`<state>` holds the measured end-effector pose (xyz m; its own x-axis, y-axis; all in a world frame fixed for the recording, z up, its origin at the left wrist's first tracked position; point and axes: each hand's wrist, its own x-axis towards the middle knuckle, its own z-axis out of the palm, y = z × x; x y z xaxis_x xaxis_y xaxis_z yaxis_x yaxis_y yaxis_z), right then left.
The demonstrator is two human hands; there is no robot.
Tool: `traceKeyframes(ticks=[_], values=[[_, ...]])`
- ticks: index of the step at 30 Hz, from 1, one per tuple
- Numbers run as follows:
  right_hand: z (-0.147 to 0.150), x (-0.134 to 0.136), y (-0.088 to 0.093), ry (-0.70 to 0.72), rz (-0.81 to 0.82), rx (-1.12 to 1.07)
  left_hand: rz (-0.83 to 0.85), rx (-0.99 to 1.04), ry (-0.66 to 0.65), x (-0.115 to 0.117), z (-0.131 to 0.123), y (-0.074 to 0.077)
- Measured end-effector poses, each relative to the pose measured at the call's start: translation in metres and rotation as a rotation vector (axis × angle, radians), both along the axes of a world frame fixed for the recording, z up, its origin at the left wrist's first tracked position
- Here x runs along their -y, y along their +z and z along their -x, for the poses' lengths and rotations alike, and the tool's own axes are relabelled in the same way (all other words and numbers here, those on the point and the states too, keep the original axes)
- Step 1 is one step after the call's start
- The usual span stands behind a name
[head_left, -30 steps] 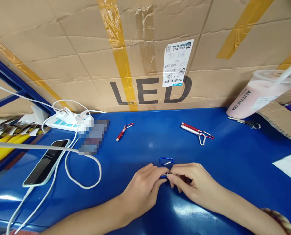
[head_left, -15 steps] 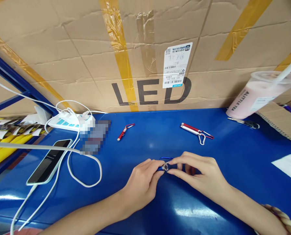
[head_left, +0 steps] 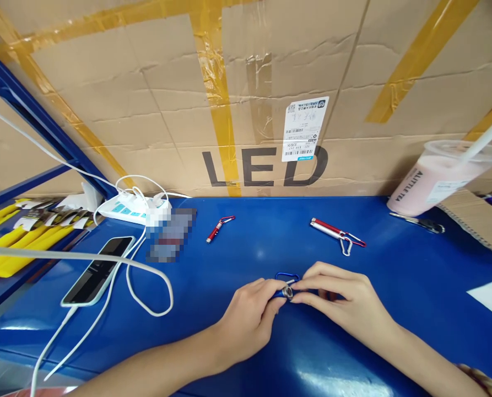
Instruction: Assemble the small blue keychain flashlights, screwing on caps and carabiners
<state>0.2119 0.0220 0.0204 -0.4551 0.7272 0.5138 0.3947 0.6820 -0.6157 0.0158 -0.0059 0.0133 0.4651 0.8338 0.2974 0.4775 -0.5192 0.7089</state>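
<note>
My left hand point(head_left: 249, 317) and my right hand point(head_left: 340, 300) meet over the blue table point(head_left: 394, 286), both pinched on a small blue keychain flashlight point(head_left: 286, 289). Its silver end shows between my fingertips. A blue carabiner clip point(head_left: 287, 275) sticks out just behind them. The flashlight's body is mostly hidden in my left fingers.
A small red flashlight point(head_left: 218, 228) and a red-and-silver pair with clips point(head_left: 336, 232) lie farther back. A phone point(head_left: 97, 270), white cable point(head_left: 146, 298) and power strip point(head_left: 132, 208) sit left. A pink drink cup point(head_left: 436, 179), a pen point(head_left: 417, 221) and white paper point(head_left: 491, 298) are right. A cardboard box point(head_left: 246, 94) walls the back.
My hands lifted the blue flashlight slightly and turned it, so its silver end now faces up between my fingertips. The view tilted upward a little.
</note>
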Motion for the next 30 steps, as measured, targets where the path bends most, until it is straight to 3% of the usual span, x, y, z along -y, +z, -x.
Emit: traceKeyframes(ticks=[12,20,30], values=[[0.0021,-0.0003,0.0019,0.024,0.009,-0.024,-0.001,0.033,-0.022,0.0024,0.0018,0.0004],[0.0013,0.0015,0.0023,0.048,-0.006,-0.048,-0.115,-0.024,-0.009,0.002,0.0023,0.0013],[-0.0019,0.0003,-0.0027,0.037,-0.103,0.024,-0.102,-0.083,-0.036,-0.0005,0.0038,0.0016]])
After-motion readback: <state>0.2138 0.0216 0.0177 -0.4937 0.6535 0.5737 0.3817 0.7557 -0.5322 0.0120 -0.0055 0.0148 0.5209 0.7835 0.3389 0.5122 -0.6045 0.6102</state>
